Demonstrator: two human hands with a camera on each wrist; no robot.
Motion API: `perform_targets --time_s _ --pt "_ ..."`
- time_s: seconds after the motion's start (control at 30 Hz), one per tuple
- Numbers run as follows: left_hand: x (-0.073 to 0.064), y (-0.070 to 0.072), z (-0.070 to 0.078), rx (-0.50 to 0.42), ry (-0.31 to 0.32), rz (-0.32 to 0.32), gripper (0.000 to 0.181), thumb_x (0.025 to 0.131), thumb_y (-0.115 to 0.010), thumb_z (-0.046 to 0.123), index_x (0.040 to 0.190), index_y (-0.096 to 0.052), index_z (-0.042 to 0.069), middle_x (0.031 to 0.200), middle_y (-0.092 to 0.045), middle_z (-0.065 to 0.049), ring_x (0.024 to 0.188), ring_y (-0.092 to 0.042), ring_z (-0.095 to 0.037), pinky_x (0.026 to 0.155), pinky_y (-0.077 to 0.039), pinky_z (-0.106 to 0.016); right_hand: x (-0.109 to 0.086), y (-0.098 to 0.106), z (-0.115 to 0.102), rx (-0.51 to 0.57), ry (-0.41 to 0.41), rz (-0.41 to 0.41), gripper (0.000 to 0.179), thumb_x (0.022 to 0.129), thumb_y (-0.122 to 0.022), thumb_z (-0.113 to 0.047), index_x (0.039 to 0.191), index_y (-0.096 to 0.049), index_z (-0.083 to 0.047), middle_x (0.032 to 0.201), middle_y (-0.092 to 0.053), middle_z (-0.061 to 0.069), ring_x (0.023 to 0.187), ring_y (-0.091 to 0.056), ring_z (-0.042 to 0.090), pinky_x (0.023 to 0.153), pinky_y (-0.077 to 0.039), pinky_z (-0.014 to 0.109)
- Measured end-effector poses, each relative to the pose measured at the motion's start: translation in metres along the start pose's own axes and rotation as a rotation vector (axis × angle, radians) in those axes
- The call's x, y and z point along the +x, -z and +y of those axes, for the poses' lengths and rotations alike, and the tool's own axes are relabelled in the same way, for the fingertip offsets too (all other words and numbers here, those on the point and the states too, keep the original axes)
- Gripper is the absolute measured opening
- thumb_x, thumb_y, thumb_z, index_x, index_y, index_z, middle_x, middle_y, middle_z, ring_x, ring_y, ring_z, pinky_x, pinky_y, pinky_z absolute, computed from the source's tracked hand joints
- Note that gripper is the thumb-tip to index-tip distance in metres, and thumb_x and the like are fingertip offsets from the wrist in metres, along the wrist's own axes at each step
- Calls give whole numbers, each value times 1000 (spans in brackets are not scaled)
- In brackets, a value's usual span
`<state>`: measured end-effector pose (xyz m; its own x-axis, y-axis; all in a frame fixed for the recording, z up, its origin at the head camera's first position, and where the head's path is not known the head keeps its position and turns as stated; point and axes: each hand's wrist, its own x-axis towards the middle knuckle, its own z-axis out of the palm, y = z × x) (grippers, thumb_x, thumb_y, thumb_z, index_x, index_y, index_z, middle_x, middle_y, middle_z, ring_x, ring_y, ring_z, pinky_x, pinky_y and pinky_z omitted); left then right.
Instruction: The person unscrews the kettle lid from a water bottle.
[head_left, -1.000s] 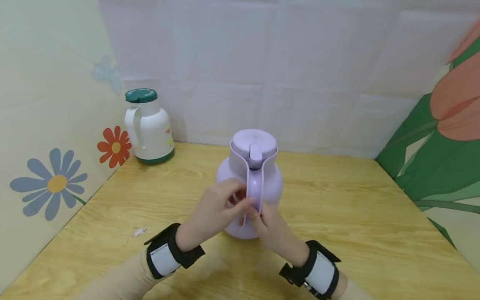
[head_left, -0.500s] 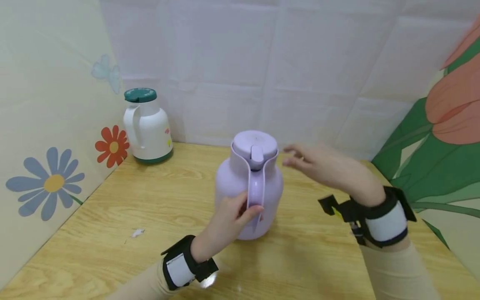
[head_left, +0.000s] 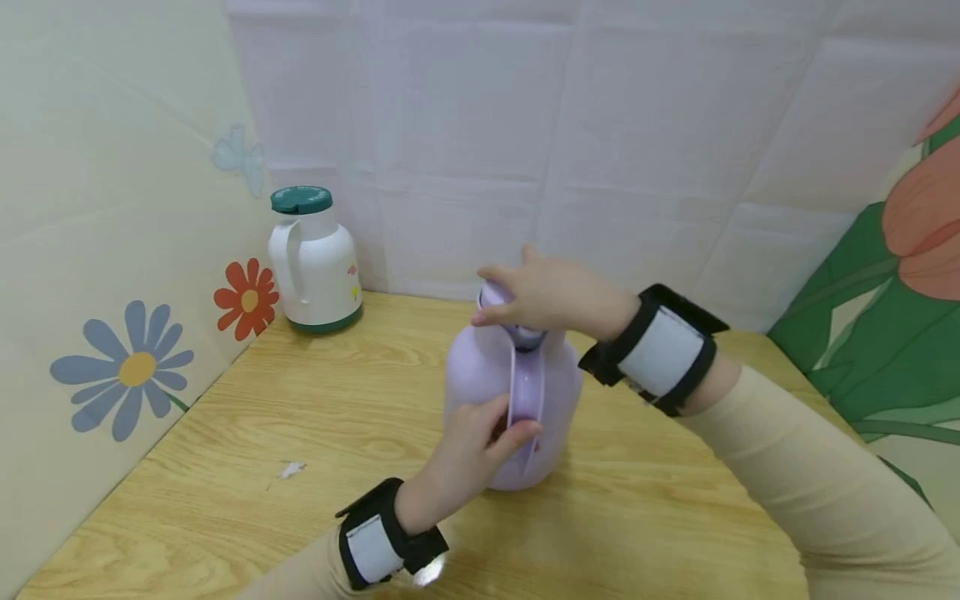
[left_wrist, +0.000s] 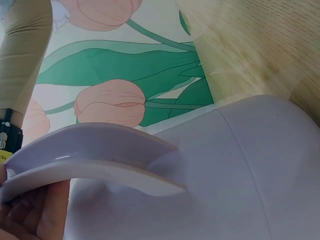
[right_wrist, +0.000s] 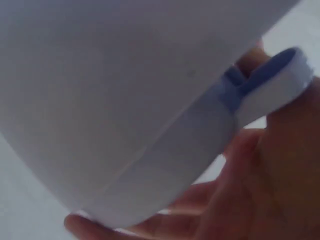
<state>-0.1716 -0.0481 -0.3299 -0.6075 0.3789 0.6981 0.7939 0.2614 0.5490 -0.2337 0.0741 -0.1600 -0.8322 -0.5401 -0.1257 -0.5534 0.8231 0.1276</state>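
A light purple thermos jug (head_left: 480, 375) stands on the wooden table, its handle facing me. My left hand (head_left: 468, 450) grips the lower part of the handle (head_left: 527, 387), thumb across the front and fingers through the loop. In the left wrist view the curved handle (left_wrist: 90, 145) runs into the smooth body. Over the top of the jug is my right hand (head_left: 551, 296), covering most of the round lid (head_left: 491, 293). The right wrist view shows its fingers spread around the lid's edge (right_wrist: 175, 160), beside the protruding tab (right_wrist: 275, 85).
A white jug (head_left: 324, 267) with a green lid and base stands at the back left, near the wall. A small whitish patch (head_left: 291, 469) marks the table (head_left: 360, 375) at left. A white sheet (head_left: 450, 150) hangs behind; flower-printed walls stand on both sides.
My right hand left the handle, swung out to the right, then came in over the lid. My left hand stayed at the handle, with its thumb now across the front.
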Motion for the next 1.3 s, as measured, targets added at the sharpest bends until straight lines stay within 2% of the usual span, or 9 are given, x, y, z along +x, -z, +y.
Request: perform_targets --time_s 0.07,0.2,0.3,0.43,0.6,0.87,1.03,1.17,1.3 --pt "0 0 0 -7 6 -3 48 102 -46 43 86 -60 0 63 -52 -2 61 -41 3 53 -40 -18 4 2 5 169 -69 -19 70 101 -54 -55 159 -34 -21 151 -35 36 116 -58 40 87 -52 50" --pt "1 0 2 -8 6 -2 50 102 -45 44 88 -61 -1 63 -53 -3 61 -42 3 53 -40 -17 6 3 14 219 8 1 64 98 -62 -48 153 -44 -19 138 -52 30 119 -55 39 91 -51 52" --pt "0 0 2 -10 6 1 42 103 -51 37 88 -61 -1 63 -53 -3 61 -42 3 52 -40 -17 6 4 19 275 79 29 60 95 -68 -40 147 -51 -14 130 -58 27 113 -57 36 88 -52 48" --pt "0 0 2 -12 18 -3 30 102 -59 26 88 -61 -1 64 -55 -4 60 -44 2 52 -41 -18 6 5 22 356 123 48 56 93 -71 -31 143 -56 -11 125 -62 23 108 -59 34 84 -52 43" --pt "-1 -1 2 -5 22 -3 33 102 -57 28 89 -61 -1 64 -55 -4 60 -45 1 53 -43 -18 4 5 25 405 123 86 54 92 -71 -28 141 -58 -10 127 -63 22 108 -59 33 83 -53 43" --pt "0 -1 3 16 -23 29 54 102 -40 48 87 -61 0 62 -53 -3 58 -45 -2 52 -41 -18 -5 13 33 586 4 145 57 96 -68 -35 148 -51 -17 147 -48 20 121 -52 37 91 -50 50" --pt "2 -1 3 35 -21 34 48 103 -47 43 86 -61 0 62 -54 -3 58 -46 -3 53 -41 -17 -11 11 43 802 -92 250 62 98 -65 -38 154 -41 -22 152 -39 21 127 -47 39 91 -51 51" --pt "2 -1 4 27 4 30 34 101 -58 29 87 -63 -1 63 -56 -4 59 -47 -2 53 -42 -17 -12 -1 48 1006 -150 398 63 101 -61 -37 156 -35 -21 154 -35 22 131 -44 37 91 -50 47" --pt "2 0 5 15 25 20 17 96 -67 12 87 -63 -1 64 -57 -5 60 -47 -2 54 -43 -18 -15 -17 51 1276 -119 548 57 103 -55 -37 154 -33 -21 142 -45 15 119 -48 26 87 -48 36"
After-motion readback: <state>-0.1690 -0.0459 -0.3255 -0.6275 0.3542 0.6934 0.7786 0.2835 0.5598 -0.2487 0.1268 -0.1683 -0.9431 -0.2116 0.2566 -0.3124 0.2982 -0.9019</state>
